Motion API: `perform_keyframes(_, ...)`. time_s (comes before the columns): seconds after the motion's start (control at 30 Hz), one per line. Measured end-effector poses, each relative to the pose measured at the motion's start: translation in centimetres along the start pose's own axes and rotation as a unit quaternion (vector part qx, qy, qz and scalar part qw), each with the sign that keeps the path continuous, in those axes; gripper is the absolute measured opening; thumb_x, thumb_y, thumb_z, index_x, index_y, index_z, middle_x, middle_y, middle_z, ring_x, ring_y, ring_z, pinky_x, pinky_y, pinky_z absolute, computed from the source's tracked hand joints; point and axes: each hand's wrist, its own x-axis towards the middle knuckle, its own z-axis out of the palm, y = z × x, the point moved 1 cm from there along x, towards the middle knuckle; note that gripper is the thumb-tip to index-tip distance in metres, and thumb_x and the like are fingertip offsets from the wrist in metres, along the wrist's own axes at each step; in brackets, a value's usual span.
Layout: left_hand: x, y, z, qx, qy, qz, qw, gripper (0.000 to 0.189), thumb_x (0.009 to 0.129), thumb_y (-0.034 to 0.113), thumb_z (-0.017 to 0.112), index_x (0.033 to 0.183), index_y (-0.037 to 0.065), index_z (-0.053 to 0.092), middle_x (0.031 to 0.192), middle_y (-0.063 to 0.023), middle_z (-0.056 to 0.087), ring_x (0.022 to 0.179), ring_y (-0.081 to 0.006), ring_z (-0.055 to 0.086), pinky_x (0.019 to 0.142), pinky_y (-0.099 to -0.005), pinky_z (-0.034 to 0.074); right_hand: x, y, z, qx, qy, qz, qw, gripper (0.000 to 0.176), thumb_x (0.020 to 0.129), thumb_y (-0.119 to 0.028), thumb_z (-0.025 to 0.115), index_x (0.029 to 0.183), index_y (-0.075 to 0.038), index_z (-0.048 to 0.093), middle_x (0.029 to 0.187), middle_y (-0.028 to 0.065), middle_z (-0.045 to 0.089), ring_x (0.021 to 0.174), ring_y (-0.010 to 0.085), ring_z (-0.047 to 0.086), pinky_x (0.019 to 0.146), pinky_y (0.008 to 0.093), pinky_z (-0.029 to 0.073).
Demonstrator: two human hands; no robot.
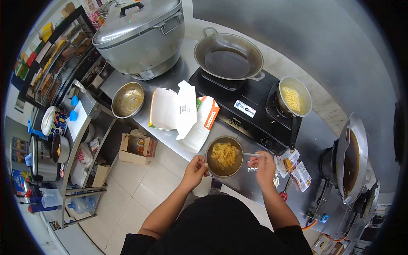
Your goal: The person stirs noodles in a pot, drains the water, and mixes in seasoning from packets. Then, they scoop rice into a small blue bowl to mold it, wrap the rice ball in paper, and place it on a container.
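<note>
My left hand (196, 171) grips the left rim of a round metal bowl (208, 163), thumb over the edge. Cooked yellow noodles (225, 155) lie inside it. At the bowl's right side, my right hand (262, 167) is closed on a utensil with a slim pale handle (250, 154); its working end cannot be made out. Just beyond the bowl stands an opened takeaway box (193, 142), white inside with an orange printed side. Torn seasoning packets (301, 176) lie on the counter to the right of my right hand.
A gas stove (238, 123) carries a wide wok (229, 53) and a pot (308, 100) with noodles, its handle pointing toward me. A large rice cooker (142, 51) and a stained bowl (127, 100) stand left. Red-handled scissors (284, 195) rest near the counter's front edge.
</note>
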Motion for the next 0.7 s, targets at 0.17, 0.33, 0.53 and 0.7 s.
perform_keyframes(0.17,-0.7,0.3,0.3,0.012,0.011,0.004,1.0,0.007,0.103,0.005,0.054,0.105,0.006,0.048,0.08,-0.0008,0.055,0.066,-0.0102,0.059,0.061,-0.0251,0.049,-0.9,-1.1,0.2,-0.279,-0.073,-0.27,0.919,0.02,0.105,-0.01,0.049,0.11,0.003,0.064,0.089,0.0144,0.072,0.071,0.0185,0.071,0.067,0.0336,0.056)
perform_keyframes(0.33,0.0,0.6,0.7,0.018,-0.015,0.015,1.0,0.009,0.102,0.004,0.055,0.107,0.006,0.048,0.08,-0.0004,0.055,0.066,-0.0106,0.059,0.06,-0.0254,0.048,2.7,4.9,1.6,-0.046,-0.072,0.01,0.996,0.023,0.106,-0.012,0.048,0.11,0.004,0.064,0.095,0.0135,0.073,0.077,0.0175,0.071,0.072,0.0325,0.057)
perform_keyframes(0.53,0.8,1.1,0.1,0.024,0.027,-0.01,0.999,0.009,0.102,0.003,0.054,0.106,0.006,0.047,0.079,-0.001,0.055,0.064,-0.0108,0.06,0.058,-0.0262,0.048,1.2,2.5,2.3,-0.162,-0.285,-0.107,0.939,0.021,0.103,-0.012,0.053,0.114,0.001,0.065,0.099,0.0174,0.072,0.082,0.027,0.072,0.078,0.0387,0.057)
perform_keyframes(0.7,0.1,-0.5,0.0,-0.001,0.023,-0.013,1.0,0.009,0.102,0.003,0.054,0.105,0.006,0.047,0.079,-0.0015,0.056,0.063,-0.011,0.06,0.057,-0.026,0.048,1.5,-1.4,1.1,-0.339,-0.239,-0.224,0.882,0.019,0.098,-0.012,0.057,0.112,-0.003,0.067,0.106,0.02,0.07,0.093,0.0402,0.067,0.083,0.0471,0.055)
